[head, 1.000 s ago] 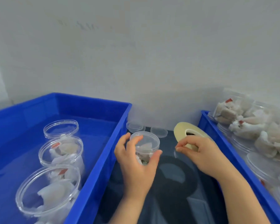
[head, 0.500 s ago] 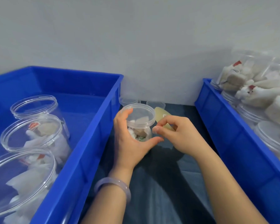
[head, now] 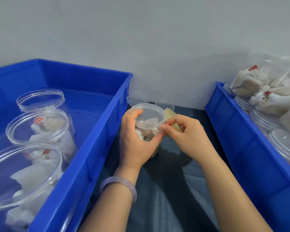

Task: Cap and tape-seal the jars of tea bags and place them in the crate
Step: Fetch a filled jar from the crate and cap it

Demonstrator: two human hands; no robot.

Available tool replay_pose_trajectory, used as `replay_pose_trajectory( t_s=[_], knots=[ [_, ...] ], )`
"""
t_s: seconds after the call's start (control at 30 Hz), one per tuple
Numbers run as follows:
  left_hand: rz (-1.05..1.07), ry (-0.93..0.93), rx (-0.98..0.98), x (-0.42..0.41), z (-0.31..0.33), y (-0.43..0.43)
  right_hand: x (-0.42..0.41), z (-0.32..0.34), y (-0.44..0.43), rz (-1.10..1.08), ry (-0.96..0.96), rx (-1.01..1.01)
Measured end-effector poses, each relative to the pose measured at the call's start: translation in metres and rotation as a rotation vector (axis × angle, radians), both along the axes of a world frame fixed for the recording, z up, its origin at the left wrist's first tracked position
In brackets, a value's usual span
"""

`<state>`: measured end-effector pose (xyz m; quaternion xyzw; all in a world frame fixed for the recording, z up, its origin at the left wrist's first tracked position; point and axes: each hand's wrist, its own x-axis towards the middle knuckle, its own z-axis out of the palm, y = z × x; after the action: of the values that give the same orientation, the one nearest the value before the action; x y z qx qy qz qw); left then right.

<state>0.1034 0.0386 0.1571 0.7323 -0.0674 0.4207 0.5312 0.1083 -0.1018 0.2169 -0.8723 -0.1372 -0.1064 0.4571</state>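
Note:
A small clear jar of tea bags with a clear cap on it stands on the dark table between two blue crates. My left hand grips the jar from its left side, fingers curled round the body. My right hand holds a yellowish tape roll, mostly hidden behind the fingers, and its thumb and forefinger pinch at the jar's right side just under the cap. The left blue crate holds three capped jars of tea bags.
The right blue crate is full of jars with tea bags, some stacked. Two loose clear caps lie by the wall behind the jar. A grey wall closes the back. Dark table surface shows between my forearms.
My right hand has brought the tape roll from the right to the jar's side and now pinches under the cap. My left hand keeps its grip on the jar. The camera view tilted down.

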Motion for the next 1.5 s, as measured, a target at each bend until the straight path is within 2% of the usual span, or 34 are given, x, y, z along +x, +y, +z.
replay_pose_trajectory(
  t_s=[0.27, 0.47, 0.67, 0.93, 1.17, 1.3, 1.5],
  knots=[
    [-0.121, -0.026, -0.095, -0.005, 0.002, 0.004, -0.009, 0.011, 0.004, 0.003, -0.063, -0.15],
    [-0.092, -0.028, -0.084, -0.005, 0.004, 0.002, -0.011, 0.015, -0.002, 0.052, 0.042, -0.168],
    [-0.095, -0.006, -0.028, -0.004, 0.002, 0.002, -0.011, 0.015, -0.002, 0.049, 0.025, -0.196],
    [-0.076, -0.005, -0.187, -0.006, 0.007, 0.003, -0.016, 0.025, -0.004, 0.107, 0.039, -0.218],
    [-0.249, 0.009, -0.197, -0.009, 0.012, 0.007, -0.02, 0.039, -0.024, 0.03, 0.058, -0.248],
    [-0.42, 0.039, -0.309, -0.008, 0.014, 0.006, -0.019, 0.038, -0.024, -0.024, 0.004, -0.231],
    [-0.46, 0.075, -0.339, -0.008, 0.014, 0.007, -0.02, 0.037, -0.023, 0.003, 0.031, -0.192]
  ],
)
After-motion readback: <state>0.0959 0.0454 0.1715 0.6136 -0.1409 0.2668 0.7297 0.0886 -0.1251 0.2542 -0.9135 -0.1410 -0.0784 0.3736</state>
